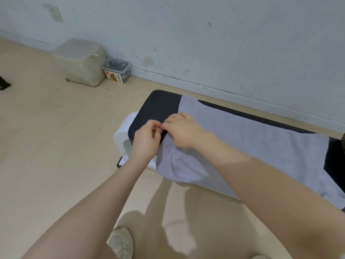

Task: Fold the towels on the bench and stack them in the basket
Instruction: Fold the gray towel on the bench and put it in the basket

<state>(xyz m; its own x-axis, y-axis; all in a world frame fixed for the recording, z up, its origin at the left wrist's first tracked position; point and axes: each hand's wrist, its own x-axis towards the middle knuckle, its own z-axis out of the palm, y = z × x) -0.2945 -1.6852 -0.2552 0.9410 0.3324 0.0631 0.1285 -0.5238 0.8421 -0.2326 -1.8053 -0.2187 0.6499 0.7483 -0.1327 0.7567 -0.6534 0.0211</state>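
A pale grey towel (252, 139) lies spread along the dark padded counter (158, 105), its near corner drooping over the front edge. At that left end both hands meet: the left hand (147, 139) and the right hand (183, 130), which wears a ring, each pinch the towel's edge. By the wall sit a grey lump (80, 61) and a clear lidded box (117, 71) with a yellow label; its writing is unreadable. A light shoe (121, 242) shows below.
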